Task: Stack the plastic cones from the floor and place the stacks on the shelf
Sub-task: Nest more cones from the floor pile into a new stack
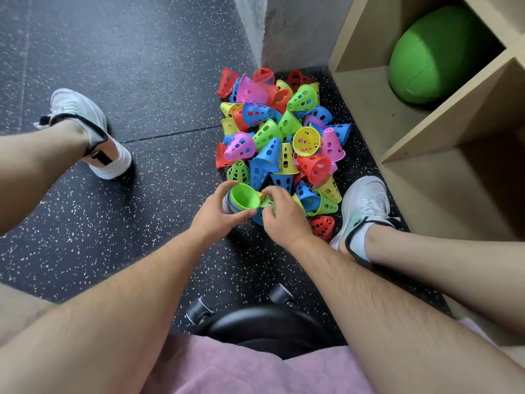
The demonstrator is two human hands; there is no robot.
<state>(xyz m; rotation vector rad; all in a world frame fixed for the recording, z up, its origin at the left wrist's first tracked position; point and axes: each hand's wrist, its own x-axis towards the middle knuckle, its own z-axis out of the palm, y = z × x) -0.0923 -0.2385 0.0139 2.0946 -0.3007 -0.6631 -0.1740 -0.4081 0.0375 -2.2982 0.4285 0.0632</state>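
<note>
One stack on the go so far: a nested stack of cones, with a green cone at the end facing the camera and a rainbow of rims bunched up behind it. The left hand is wrapped round it, thumb along the near side and fingers curled over the far side, holding it down at the near edge of the pile. The right hand is right beside it, practically touching the stack. Its fingers are curled down into the near end of the pile, with slivers of green and yellow plastic peeking out underneath. Honestly can't tell if it's actually got hold of a cone or is just fishing for one. The pile of loose cones is big: red, blue, pink, yellow and green, tumbled every which way on the speckled rubber floor. It's jammed into the corner between the wall and the wooden shelf unit. So I'd call this mid-stacking, nowhere near the shelving part. Next move, by my guess: get a clean grip on one loose cone, line it up with the stack and slide it on without the holes snagging. The shelf sits just to the right, with a green ball in one cubby. The person's on a black rolling stool, white trainers planted either side of the pile.
</note>
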